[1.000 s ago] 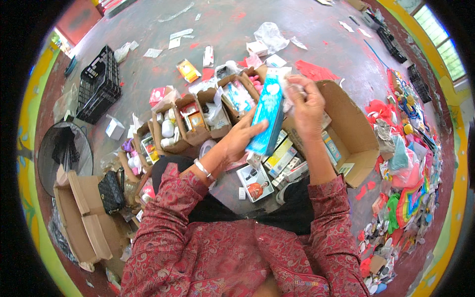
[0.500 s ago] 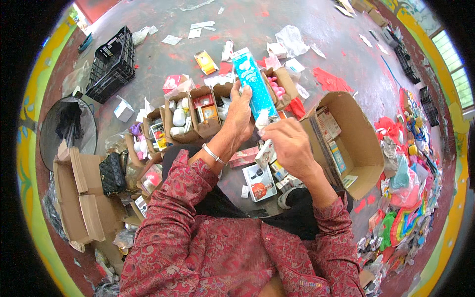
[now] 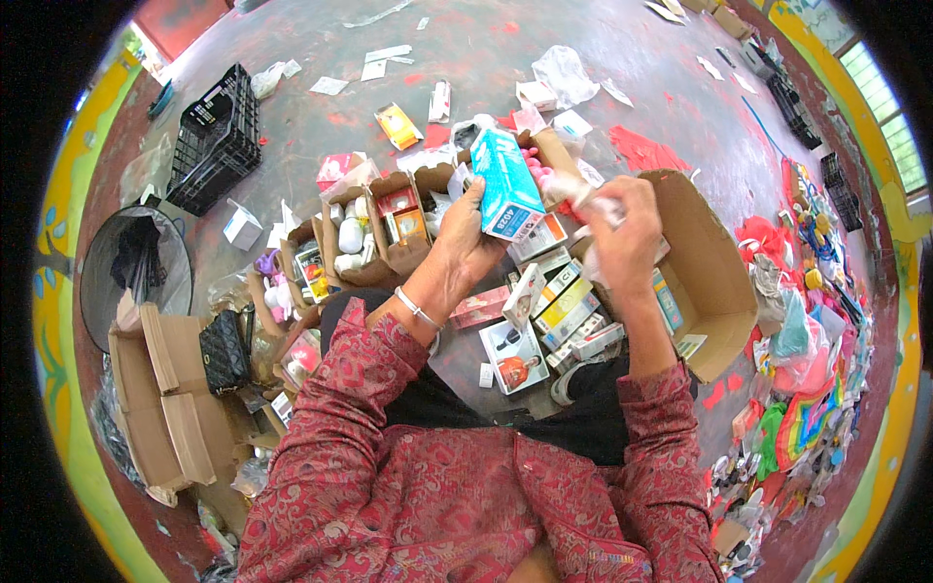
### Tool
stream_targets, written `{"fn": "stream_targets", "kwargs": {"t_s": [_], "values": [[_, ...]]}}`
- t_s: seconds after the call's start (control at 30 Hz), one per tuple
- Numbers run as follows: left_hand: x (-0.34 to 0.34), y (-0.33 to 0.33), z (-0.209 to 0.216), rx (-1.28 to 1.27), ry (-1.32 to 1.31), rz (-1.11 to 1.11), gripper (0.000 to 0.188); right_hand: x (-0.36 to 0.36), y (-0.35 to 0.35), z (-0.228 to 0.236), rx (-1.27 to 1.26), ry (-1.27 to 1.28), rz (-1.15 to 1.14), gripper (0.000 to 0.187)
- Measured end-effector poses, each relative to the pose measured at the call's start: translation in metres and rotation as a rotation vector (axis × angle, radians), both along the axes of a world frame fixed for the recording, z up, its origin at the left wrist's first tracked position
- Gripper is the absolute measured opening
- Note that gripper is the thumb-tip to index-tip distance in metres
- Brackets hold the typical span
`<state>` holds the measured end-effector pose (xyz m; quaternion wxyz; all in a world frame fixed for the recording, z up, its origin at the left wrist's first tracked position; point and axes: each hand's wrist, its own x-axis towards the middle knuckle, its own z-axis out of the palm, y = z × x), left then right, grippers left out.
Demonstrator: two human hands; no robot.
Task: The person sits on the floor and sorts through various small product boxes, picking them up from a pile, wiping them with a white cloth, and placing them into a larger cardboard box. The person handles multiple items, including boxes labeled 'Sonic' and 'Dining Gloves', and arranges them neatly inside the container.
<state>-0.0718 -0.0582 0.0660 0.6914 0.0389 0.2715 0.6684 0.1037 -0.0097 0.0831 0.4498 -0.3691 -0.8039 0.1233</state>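
My left hand (image 3: pixel 465 236) grips a bright blue cardboard box (image 3: pixel 503 177) from its left side, one end tilted toward me. To the right of the box, my right hand (image 3: pixel 629 231) is closed around a crumpled white wad (image 3: pixel 595 206), perhaps tissue or cloth. Motion blurs that wad and the fingertips. Below both hands stand several small product boxes, among them a yellow-and-white box (image 3: pixel 570 316). A picture box (image 3: pixel 515 357) lies flat near my legs, and a pink box (image 3: pixel 479 307) lies beyond it.
Several small open cartons (image 3: pixel 393 228) form a curved row on the left, holding bottles and boxes. A large open carton (image 3: pixel 717 291) stands at right, beside a pile of colourful plastic goods (image 3: pixel 797 340). Far left are a black crate (image 3: pixel 216 136) and a round mesh bin (image 3: pixel 102 272).
My right hand has moved away from the blue box, up and right, with the white wad. The box has turned in my left hand, its end now facing me.
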Motion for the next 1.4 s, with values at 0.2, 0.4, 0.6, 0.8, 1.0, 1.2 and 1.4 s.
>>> {"fn": "stream_targets", "kwargs": {"t_s": [0.2, 0.4, 0.6, 0.8, 1.0, 1.2, 1.4], "values": [[0.001, 0.005, -0.007, -0.138, -0.263, 0.091, 0.039, 0.012, 0.017, -0.02, -0.686, 0.609, -0.021, 0.021], [0.013, 0.004, 0.014, -0.113, -0.186, 0.1, 0.049, -0.004, 0.002, -0.022, -0.882, 0.472, 0.108, 0.019], [0.018, 0.006, -0.01, 0.091, 0.036, 0.051, 0.049, -0.033, -0.035, -0.008, -0.442, -0.152, -0.02, 0.057], [0.017, 0.007, 0.006, 0.337, -0.035, -0.074, 0.053, -0.022, -0.027, 0.004, -0.117, -0.169, -0.096, 0.047], [0.02, 0.009, 0.0, 0.085, 0.026, -0.039, 0.055, -0.014, -0.021, 0.016, 0.164, -0.308, 0.126, 0.031], [0.018, 0.013, 0.015, -0.037, -0.116, 0.063, 0.057, 0.001, -0.011, 0.025, -0.475, 0.614, -0.027, 0.021], [0.015, 0.022, -0.037, 0.496, -0.41, -0.315, 0.049, -0.038, -0.028, 0.015, 0.465, 0.056, 0.183, 0.015]]}}
